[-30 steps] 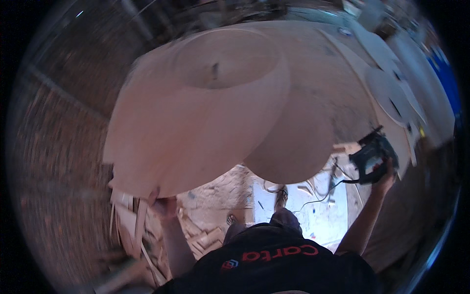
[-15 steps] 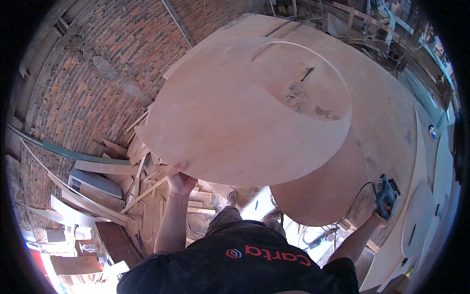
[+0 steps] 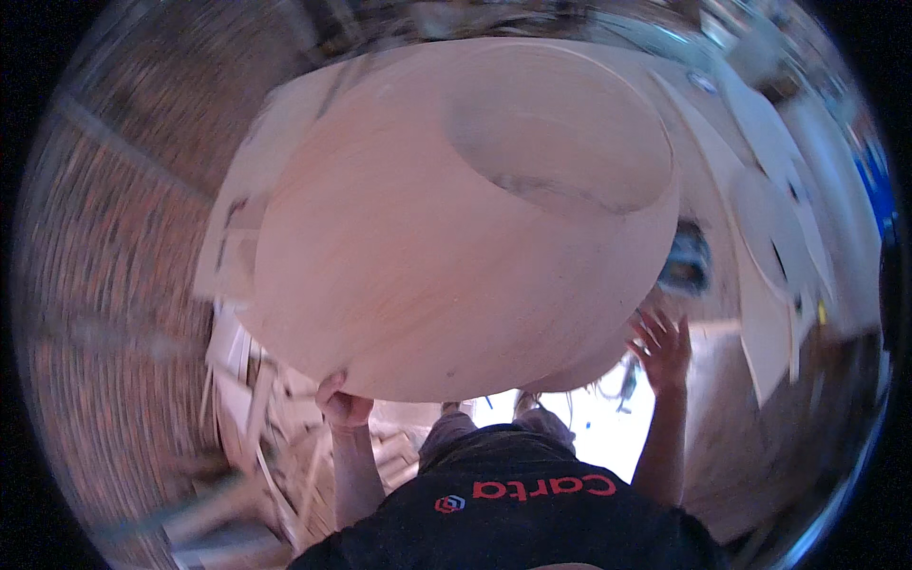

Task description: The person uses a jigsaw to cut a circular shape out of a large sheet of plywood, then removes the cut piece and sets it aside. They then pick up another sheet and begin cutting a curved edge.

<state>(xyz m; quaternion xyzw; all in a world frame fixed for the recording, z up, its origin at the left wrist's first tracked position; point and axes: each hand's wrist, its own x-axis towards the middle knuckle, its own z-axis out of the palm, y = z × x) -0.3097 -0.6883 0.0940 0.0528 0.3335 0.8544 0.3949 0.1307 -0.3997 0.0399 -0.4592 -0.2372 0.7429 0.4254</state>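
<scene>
Several offcuts (image 3: 255, 408) below, left grip (image 3: 346, 404) pinching wooden panel (image 3: 408, 252), right grip (image 3: 664, 353) spread near jigsaw (image 3: 688, 258)

On my left I see a blurred brick wall (image 3: 114, 266); wood scraps (image 3: 256, 413) lie near it; a blue thing (image 3: 874, 185) shows far right.

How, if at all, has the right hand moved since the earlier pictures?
Yes: against the pale sheet lying at right, the right hand has moved left, off the jigsaw and toward the panel.

Broad, rounded, holed wooden panel (image 3: 399, 256)
</scene>
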